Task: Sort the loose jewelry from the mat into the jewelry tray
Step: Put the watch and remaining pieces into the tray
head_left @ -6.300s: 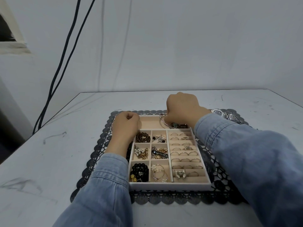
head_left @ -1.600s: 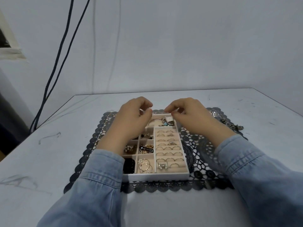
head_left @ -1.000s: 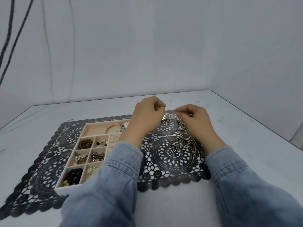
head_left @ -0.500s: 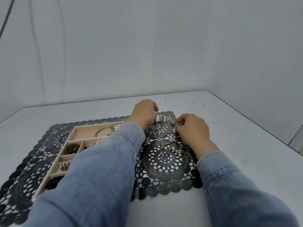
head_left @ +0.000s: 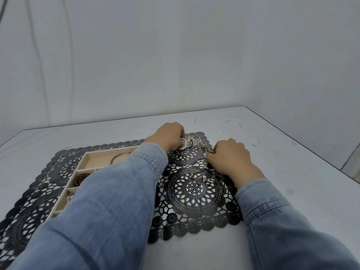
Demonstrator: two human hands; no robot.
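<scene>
A black lace mat [head_left: 194,193] covers the middle of the white table. At its far right corner my left hand [head_left: 169,137] reaches across and grips a silver link-band watch [head_left: 190,143]. My right hand [head_left: 229,158], just right of it, pinches a chunky silver chain [head_left: 204,172] that trails in loops across the mat toward my wrist. The beige jewelry tray [head_left: 85,158] lies on the mat's left half, mostly hidden by my left sleeve; a silver bangle [head_left: 118,157] sits in its far long compartment and a dark round piece [head_left: 80,178] in a small one.
The table's right edge [head_left: 303,147] runs diagonally close to my right hand. A grey wall stands behind the table, with cables [head_left: 37,55] hanging at the left. My denim sleeves cover the front of the mat and most of the tray.
My hands left the tray's far compartment and moved right to the mat's corner. The left hand took hold of the watch and the right took the chain. The view swung right.
</scene>
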